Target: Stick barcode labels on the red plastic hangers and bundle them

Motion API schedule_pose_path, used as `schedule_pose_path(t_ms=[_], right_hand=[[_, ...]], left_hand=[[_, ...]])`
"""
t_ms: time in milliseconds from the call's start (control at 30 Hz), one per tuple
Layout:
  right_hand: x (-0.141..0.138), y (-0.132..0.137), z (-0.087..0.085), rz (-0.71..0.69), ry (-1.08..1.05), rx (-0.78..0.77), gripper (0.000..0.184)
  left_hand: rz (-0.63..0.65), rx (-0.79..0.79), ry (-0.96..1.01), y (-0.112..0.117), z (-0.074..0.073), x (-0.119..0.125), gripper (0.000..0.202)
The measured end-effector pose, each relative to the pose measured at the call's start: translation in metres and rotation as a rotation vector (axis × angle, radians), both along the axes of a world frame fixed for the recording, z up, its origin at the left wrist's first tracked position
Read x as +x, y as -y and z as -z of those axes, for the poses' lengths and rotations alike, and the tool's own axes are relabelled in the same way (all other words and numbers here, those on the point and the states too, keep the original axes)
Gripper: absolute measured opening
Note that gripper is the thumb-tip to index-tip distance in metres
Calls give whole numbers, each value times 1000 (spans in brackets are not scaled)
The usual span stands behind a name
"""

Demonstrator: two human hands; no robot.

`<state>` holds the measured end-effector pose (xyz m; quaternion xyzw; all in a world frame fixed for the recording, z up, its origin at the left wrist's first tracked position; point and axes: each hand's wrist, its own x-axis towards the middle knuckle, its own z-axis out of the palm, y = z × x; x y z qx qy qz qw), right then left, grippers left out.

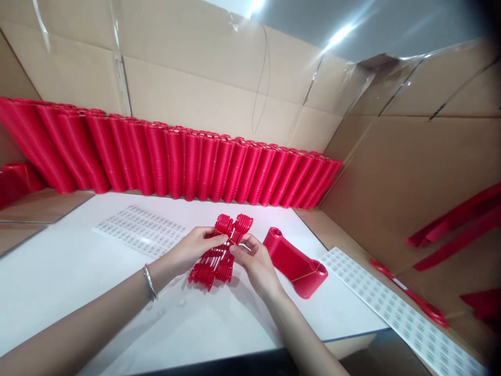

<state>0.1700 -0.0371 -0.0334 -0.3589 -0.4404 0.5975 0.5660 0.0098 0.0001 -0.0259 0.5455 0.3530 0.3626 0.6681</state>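
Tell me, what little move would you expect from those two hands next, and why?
Probably stretching the rubber band fully around the bundle of red plastic pieces. Both the left hand and the right hand pinch that thin band across the bundle's middle, and the finished stack lying just right of it on the white table already wears a band of its own.

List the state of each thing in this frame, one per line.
Left hand: gripping the bundle's left side.
Right hand: pinching the bundle's middle.
Red plastic bundle: held over the white table.
Banded red stack: lying on its side.
Label sheet: flat.
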Motion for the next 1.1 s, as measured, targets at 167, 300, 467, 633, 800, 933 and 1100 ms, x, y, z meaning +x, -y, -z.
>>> schedule_pose_path(t_ms=[167, 300, 467, 633, 800, 933, 1100], right_hand=[[-2, 0, -1, -20, 34, -12, 30], [-3, 1, 1, -36, 117, -11, 30], [-7, 3, -1, -45, 142, 7, 31], [-7, 2, -3, -62, 153, 15, 34], [-4, 1, -3, -99, 77, 2, 34], [-3, 1, -2, -115, -6, 7, 32], [-9, -2, 1, -189, -65, -70, 33]], left_hand=[[12, 83, -77, 4, 0, 0, 27], [-73, 73, -28, 4, -5, 1, 29], [-88, 2, 56, 5, -4, 4, 32], [11, 81, 26, 5, -1, 6, 34], [134, 112, -8, 4, -6, 1, 36], [304, 107, -81, 7, -14, -9, 44], [344, 195, -203, 3, -25, -16, 48]])
